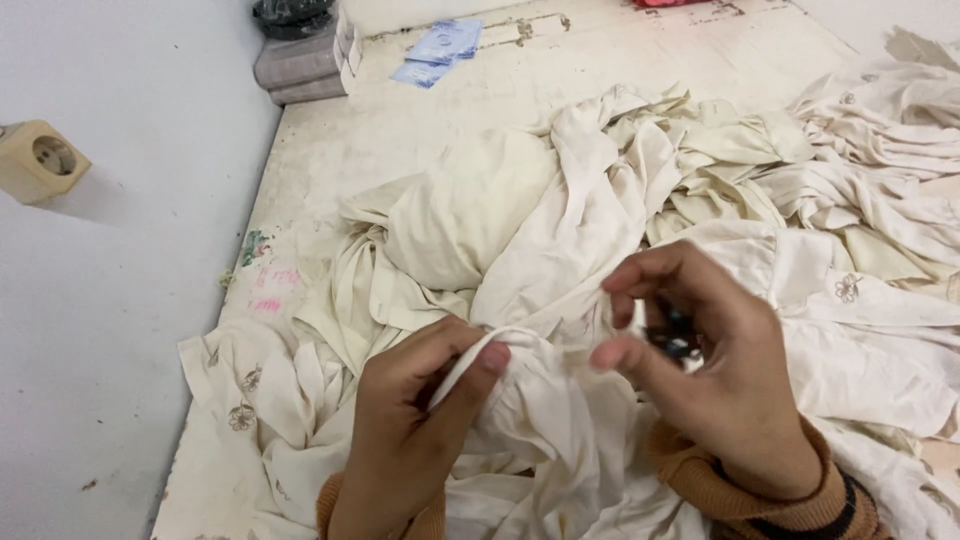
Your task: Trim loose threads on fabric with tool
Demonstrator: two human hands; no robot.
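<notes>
Pinching a narrow cream fabric strip [470, 362] between thumb and forefinger of the left hand [415, 420], just in front of the big cloth pile [560, 210], with the strip running taut toward the right. Holding a small dark tool [677, 335] half hidden inside the curled right hand [705, 370], fingers closed round it, forefinger and thumb tips pressed near the same strip; hard to tell whether a snipper or something else, too little showing. Resting both hands over the near edge of the pile, orange ribbed cuffs [760, 490] at the wrists. Lying spread across a pale worn tabletop [420, 120], more cream pieces with small brown flower embroidery [240, 415] left of the pile and further folds right of it. Beyond the pile, at the far end of the tabletop, some pale blue packets [440, 45] and a grey stack [295, 65]; left of the pile, on the white wall, a beige socket [40, 160]. For clean work here, probably best keeping the strip stretched tight and lifted clear of the layers beneath, bringing the tool in close to the left pinch, nipping only the loose bit rather than the seam, and keeping the left fingertip out of the tool's path.
</notes>
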